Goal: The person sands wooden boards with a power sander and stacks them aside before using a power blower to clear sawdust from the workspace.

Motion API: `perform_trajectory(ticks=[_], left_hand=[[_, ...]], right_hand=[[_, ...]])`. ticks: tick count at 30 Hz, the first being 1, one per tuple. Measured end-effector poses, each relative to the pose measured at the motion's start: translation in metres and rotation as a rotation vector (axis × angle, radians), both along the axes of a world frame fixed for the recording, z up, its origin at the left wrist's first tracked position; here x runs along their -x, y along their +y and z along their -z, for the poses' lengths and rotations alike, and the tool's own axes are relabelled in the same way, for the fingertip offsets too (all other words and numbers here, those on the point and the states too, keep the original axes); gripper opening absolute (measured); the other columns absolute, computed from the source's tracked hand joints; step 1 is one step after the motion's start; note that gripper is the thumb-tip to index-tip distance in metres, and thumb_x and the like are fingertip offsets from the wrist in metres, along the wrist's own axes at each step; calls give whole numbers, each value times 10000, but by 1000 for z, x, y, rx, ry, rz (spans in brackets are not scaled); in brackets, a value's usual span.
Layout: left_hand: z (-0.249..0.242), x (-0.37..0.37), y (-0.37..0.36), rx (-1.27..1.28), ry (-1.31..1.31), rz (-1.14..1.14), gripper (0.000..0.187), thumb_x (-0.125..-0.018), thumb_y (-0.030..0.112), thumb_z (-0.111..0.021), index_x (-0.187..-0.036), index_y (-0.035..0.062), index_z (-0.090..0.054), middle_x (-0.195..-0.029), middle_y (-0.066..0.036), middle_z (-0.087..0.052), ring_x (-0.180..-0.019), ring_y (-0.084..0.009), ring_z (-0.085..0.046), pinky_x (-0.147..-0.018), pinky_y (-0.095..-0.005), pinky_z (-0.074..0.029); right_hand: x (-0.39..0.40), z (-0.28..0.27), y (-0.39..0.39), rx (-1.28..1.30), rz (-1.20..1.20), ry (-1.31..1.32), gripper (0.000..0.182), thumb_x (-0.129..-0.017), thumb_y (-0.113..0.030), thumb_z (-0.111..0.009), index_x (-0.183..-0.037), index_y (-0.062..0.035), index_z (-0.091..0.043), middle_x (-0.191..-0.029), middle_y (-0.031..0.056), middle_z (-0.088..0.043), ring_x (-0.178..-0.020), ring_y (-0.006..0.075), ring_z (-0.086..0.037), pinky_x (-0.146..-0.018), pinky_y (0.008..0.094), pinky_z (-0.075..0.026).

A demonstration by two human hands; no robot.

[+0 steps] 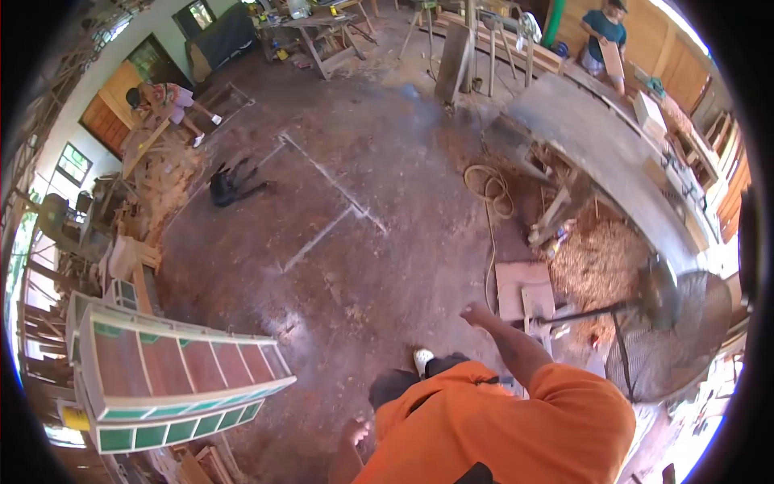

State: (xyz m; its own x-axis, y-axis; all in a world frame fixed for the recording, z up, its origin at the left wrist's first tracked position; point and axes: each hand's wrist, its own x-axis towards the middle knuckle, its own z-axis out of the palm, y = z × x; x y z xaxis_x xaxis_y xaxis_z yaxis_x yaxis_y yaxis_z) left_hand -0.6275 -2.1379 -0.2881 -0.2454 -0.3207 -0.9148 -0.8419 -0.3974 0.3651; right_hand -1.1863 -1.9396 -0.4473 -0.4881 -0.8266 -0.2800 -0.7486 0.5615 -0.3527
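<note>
My right hand (478, 314) hangs in front of me at the end of the bent arm, its fingers curled in and nothing visible in them. It is over the floor, nearest to a flat brown board (516, 284) on the ground, and looks apart from it. Low beside the orange shirt, my left hand (355, 431) is partly visible, fingers loosely bent and a little apart, with no object in it. A white-framed cabinet (189, 367) with brown and green panels stands to the left, away from that hand.
A standing fan (669, 331) is close on my right, near a shavings heap (597, 258) and a long workbench (597, 121). A coiled hose (489, 192) and a black dog (234, 184) lie on the floor. Two people work farther off, one left (165, 101), one right (606, 36).
</note>
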Motion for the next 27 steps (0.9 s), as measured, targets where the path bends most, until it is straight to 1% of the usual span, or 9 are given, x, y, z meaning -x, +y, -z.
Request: perform_trajectory(ticks=[2, 7, 9, 13, 15, 18, 19, 22, 27], left_hand=[[4, 33, -7, 33, 11, 212, 254, -778, 324, -722, -881, 94, -687, -667, -24, -600, -523, -139, -504, -452, -337, -391], [35, 107, -114, -19, 61, 123, 247, -779, 282, -721, -885, 61, -691, -693, -63, -620, -577, -171, -548, -498, -365, -424], [49, 133, -172, -44, 107, 56, 244, -779, 266, -721, -886, 48, -693, -703, -79, -628, -599, -184, -566, -516, -376, -437], [93, 198, -340, 90, 199, -30, 238, -780, 233, -721, -890, 23, -696, -724, -110, -644, -642, -210, -602, -552, -398, -464], [109, 271, -467, 372, -75, 54, 345, -849, 261, -615, -1066, -5, -656, -1004, -242, -667, -945, -349, -651, -789, -454, -498], [-56, 434, -643, 648, 473, -53, 289, -877, 259, -651, -1067, 41, -650, -957, -96, -672, -867, -175, -638, -782, -309, -509], [-144, 500, -672, 445, 797, -313, 311, -904, 271, -643, -1105, 35, -623, -970, -43, -647, -876, -124, -609, -779, -282, -502], [-348, 641, -723, 530, 1267, -144, 345, -923, 281, -632, -1117, -3, -605, -1020, -73, -642, -974, -137, -590, -835, -300, -489], [-518, 757, -793, 113, 2305, 201, 400, -969, 361, -524, -895, -13, -646, -823, -144, -587, -775, -260, -602, -668, -354, -479]], right_hand=[[27, -164, -114, 58, 362, -233, 276, -846, -299, -617, -1044, -116, -671, -955, 180, -683, -897, 379, -649, -757, 439, -515], [137, -150, -266, 124, 369, -309, 413, -806, -369, -645, -1132, -116, -668, -1020, 240, -664, -998, 403, -628, -835, 460, -501], [191, -41, -279, 44, 222, -221, 511, -783, -385, -698, -1172, -59, -638, -1046, 234, -670, -1023, 385, -634, -860, 439, -506], [188, -79, -273, -420, 359, -393, 422, -836, -311, -650, -1180, -66, -638, -905, 151, -681, -824, 302, -638, -737, 409, -506], [180, -114, -277, -557, 513, -668, 327, -869, -225, -604, -1157, -80, -659, -842, 116, -668, -680, 258, -628, -604, 366, -510], [181, -137, -322, -628, 630, -812, 284, -882, -187, -582, -1133, -85, -668, -812, 101, -661, -614, 240, -624, -542, 348, -512], [188, -135, -343, -616, 655, -820, 281, -881, -189, -583, -1127, -84, -668, -812, 102, -661, -616, 242, -624, -544, 350, -512], [237, -112, -433, -566, 666, -826, 271, -876, -196, -586, -1109, -83, -667, -813, 107, -660, -624, 247, -625, -551, 354, -511], [395, -90, -632, -420, 585, -736, 257, -869, -207, -590, -1079, -80, -664, -815, 114, -659, -637, 257, -626, -561, 362, -511]])
